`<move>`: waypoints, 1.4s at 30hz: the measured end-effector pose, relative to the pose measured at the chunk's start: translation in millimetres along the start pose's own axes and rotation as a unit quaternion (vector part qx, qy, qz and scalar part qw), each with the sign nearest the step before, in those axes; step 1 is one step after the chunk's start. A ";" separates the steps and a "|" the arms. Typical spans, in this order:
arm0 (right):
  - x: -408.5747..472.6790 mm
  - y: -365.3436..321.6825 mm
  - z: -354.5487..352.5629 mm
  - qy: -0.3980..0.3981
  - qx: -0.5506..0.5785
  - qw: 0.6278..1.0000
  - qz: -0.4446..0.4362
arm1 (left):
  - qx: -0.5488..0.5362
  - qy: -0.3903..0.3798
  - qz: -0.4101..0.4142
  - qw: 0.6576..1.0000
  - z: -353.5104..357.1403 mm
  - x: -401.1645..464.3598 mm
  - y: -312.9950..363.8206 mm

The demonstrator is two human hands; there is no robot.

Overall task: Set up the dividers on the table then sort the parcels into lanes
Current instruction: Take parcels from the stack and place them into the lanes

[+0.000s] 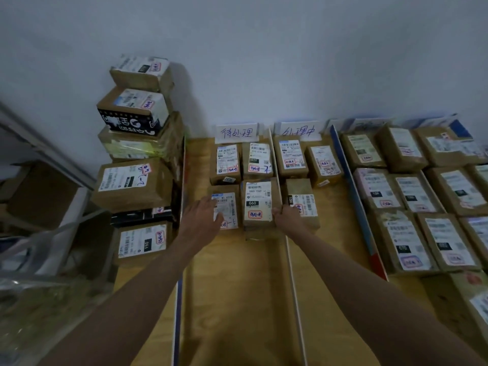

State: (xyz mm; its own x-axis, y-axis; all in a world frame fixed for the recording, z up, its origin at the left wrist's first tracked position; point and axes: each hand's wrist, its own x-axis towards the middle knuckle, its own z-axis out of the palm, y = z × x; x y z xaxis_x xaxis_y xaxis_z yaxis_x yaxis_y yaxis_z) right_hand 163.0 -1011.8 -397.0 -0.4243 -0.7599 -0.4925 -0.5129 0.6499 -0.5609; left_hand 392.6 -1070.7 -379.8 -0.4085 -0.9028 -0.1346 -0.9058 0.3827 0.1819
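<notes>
Left hand (pixel 204 216): lying flat, fingers straight, on top of the front-left parcel (pixel 225 210) in the left lane.
Right hand (pixel 286 216): fingers curling round the near right corner of the 060 parcel (pixel 258 203), gripping it.
060 parcel: sitting in the left lane, just beside the front-left parcel, against the white divider (pixel 290 249).
Left lane: holding four parcels in two rows, under the left sign (pixel 237 132).
Middle lane: lying between the white divider and the blue divider (pixel 356 202), holding three parcels under the right sign (pixel 299 131).
Right lane: parcels (pixel 412 191) lying in close rows beyond the blue divider.
Stack (pixel 137 159): boxes standing piled at the left edge of the counter (pixel 237 286), against the wall.
Counter: pale wood, showing bare between the dividers.
</notes>
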 end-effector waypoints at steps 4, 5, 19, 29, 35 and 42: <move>20.9 -3.9 3.8 -0.006 -0.020 1.000 -0.005 | 0.006 -0.007 -0.005 1.000 5.9 11.4 -3.7; 25.6 -3.6 5.5 -0.006 -0.036 0.999 -0.010 | 0.007 -0.008 -0.008 1.000 7.0 13.4 -3.6; 31.1 -10.2 5.6 -0.023 -0.075 0.996 -0.028 | 0.024 -0.011 -0.006 1.000 4.3 10.8 1.5; -17.7 -62.8 -47.4 0.175 -0.130 0.957 -0.193 | 0.039 0.035 0.029 0.998 -63.5 14.9 10.1; -46.1 -109.6 -45.4 0.190 -0.227 0.927 -0.229 | 0.043 0.066 0.015 0.997 -116.0 5.6 -19.2; -68.4 -180.8 -14.6 0.201 -0.222 0.923 -0.242 | 0.035 0.107 0.001 0.994 -164.2 4.1 -91.5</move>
State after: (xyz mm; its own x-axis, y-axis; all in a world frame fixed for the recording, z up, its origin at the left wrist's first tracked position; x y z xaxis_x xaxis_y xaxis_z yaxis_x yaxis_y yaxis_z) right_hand 273.9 -1077.6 -252.2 -0.2616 -0.9618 0.0808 -0.9322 0.2300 -0.2795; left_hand 492.4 -1141.6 -237.1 -0.3845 -0.9199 0.0774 -0.9134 0.3912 0.1124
